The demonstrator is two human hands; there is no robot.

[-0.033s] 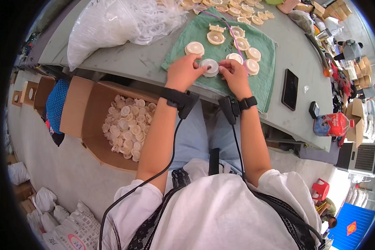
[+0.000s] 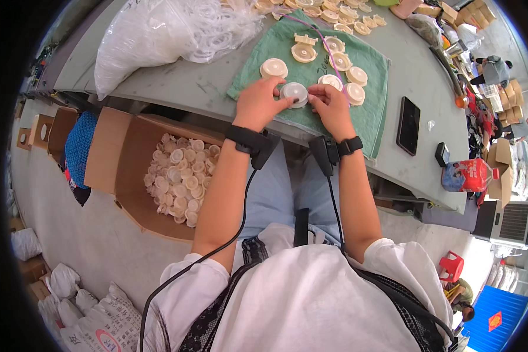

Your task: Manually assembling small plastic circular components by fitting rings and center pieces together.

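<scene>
A round translucent white plastic cap [image 2: 294, 92] sits at the near edge of a green cloth [image 2: 374, 79], between my two hands. My left hand [image 2: 258, 105] grips its left side, with the thumb at the lower rim and the fingers curled behind. From the right, my right hand [image 2: 333, 108] pinches the rim with thumb and forefinger. Around them lie several cream round caps: one [image 2: 274, 68] beyond my left hand, another [image 2: 331, 80] just past my right fingers, one more [image 2: 354, 94] to the right. A hinged cream piece [image 2: 304, 54] lies open farther back.
Below the table's left edge stands a cardboard box [image 2: 104, 152] of loose whitish plastic pieces [image 2: 185, 182]. A clear bag [image 2: 141, 50] of white rings covers the back left. At right lie a phone [image 2: 409, 126] and a red-labelled bottle [image 2: 470, 176]. More cream pieces [image 2: 346, 17] spread behind.
My left thumb has slid from the cap's top down to its lower left rim. The cap has shifted very slightly. My right hand stays nearly still.
</scene>
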